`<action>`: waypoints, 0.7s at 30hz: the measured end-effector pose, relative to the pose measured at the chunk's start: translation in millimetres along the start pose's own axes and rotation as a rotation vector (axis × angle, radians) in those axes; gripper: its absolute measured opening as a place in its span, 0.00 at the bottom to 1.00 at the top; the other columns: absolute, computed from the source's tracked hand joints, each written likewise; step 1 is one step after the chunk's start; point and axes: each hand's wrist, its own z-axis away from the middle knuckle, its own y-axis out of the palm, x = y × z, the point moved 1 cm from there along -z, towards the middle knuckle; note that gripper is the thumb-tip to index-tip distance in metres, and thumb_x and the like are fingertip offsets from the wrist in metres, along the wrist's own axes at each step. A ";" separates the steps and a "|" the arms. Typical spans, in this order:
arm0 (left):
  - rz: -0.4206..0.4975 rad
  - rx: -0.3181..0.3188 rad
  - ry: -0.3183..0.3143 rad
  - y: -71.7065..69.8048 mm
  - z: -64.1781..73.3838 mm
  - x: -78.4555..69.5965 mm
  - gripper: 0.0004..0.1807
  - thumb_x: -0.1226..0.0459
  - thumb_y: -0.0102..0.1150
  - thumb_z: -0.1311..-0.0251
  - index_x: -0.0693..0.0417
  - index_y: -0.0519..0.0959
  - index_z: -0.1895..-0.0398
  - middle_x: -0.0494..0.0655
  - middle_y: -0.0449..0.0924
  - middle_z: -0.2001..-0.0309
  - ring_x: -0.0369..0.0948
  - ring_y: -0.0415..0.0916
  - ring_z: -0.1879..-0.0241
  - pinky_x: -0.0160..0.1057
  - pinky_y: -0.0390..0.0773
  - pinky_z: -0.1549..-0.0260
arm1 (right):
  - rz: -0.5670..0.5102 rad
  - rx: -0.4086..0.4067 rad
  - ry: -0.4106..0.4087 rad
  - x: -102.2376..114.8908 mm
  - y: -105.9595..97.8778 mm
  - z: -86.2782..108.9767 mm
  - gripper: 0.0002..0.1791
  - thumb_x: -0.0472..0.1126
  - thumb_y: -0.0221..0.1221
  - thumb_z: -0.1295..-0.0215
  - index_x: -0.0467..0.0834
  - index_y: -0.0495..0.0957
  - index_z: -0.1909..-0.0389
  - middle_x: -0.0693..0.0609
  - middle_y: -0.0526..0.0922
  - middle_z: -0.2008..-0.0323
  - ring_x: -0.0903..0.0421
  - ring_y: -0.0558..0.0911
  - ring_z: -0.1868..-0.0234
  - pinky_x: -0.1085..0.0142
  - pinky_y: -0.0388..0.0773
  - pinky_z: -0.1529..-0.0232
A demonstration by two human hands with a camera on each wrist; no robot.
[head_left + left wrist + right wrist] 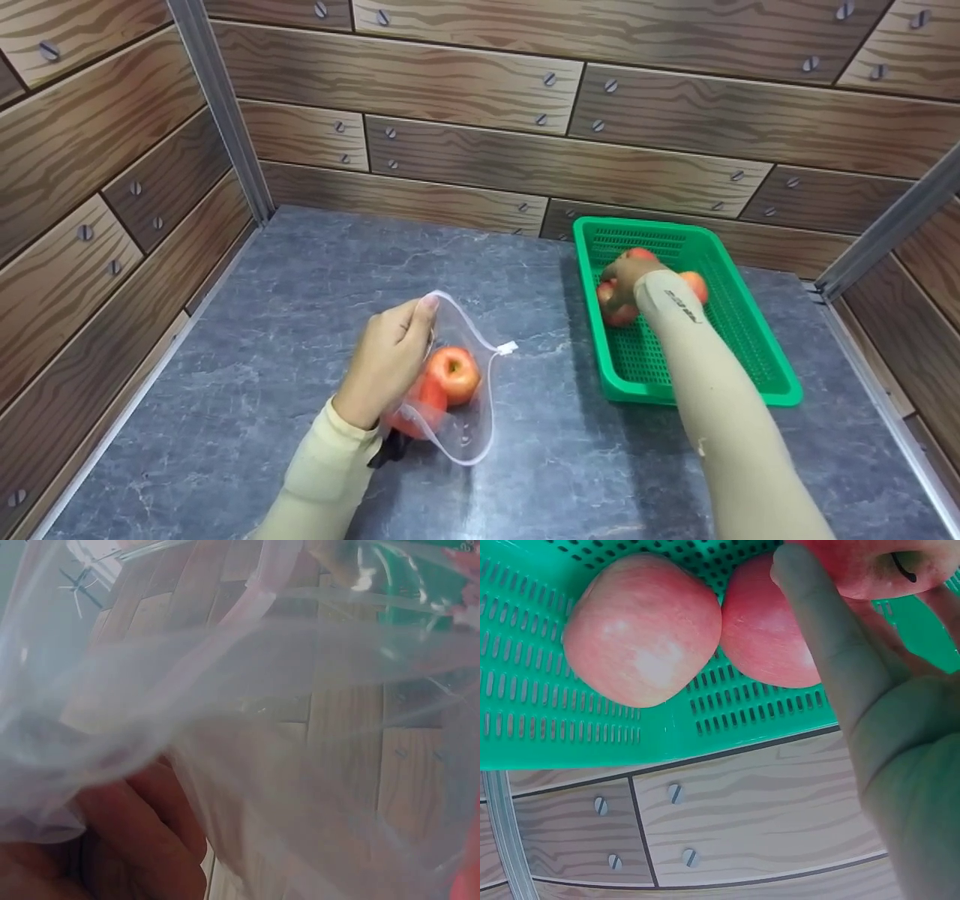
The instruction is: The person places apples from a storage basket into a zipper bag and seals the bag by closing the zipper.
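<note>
My left hand (386, 360) pinches the rim of a clear plastic bag (469, 439) between thumb and fingers, with the bag's mouth spread wide. Inside the bag lies a red-orange apple (454, 375), stem end up, and a second apple (416, 412) shows through the plastic beside it. In the left wrist view the bag film (247, 682) covers most of the scene. My right hand (631, 276) reaches into the green basket (761, 352), its fingers around an apple (885, 566) with a dark stem. Two more apples, one pale red (641, 630) and one deeper red (769, 626), lie close by in the basket.
A white zip slider (507, 348) sticks out from the bag's right edge. The grey marbled tabletop (300, 262) is bounded by wood-patterned walls (450, 82) at the back and sides, with metal posts (232, 112) in the corners.
</note>
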 end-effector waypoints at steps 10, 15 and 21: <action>0.005 0.032 -0.019 0.4 2.5 1.0 0.26 0.50 0.47 0.19 0.48 0.69 0.81 0.37 0.65 0.84 0.35 0.61 0.83 0.35 0.64 0.78 | -0.036 -0.053 -0.155 -11.8 1.0 17.1 0.32 0.42 0.70 0.44 0.41 0.77 0.36 0.37 0.79 0.40 0.38 0.77 0.42 0.40 0.77 0.45; 0.012 0.041 -0.023 3.7 2.2 -0.4 0.26 0.50 0.47 0.19 0.48 0.69 0.81 0.37 0.65 0.84 0.35 0.62 0.83 0.35 0.64 0.78 | -0.086 -0.232 -0.173 -20.3 -32.9 67.6 0.36 0.45 0.73 0.45 0.43 0.75 0.34 0.38 0.79 0.46 0.39 0.80 0.50 0.40 0.77 0.50; 0.013 0.034 -0.019 2.8 0.6 -2.6 0.26 0.51 0.47 0.19 0.48 0.67 0.81 0.38 0.63 0.84 0.35 0.62 0.84 0.35 0.63 0.79 | -0.230 -0.709 -0.220 14.2 -45.8 148.0 0.37 0.44 0.74 0.40 0.51 0.73 0.29 0.43 0.74 0.39 0.45 0.82 0.53 0.51 0.82 0.57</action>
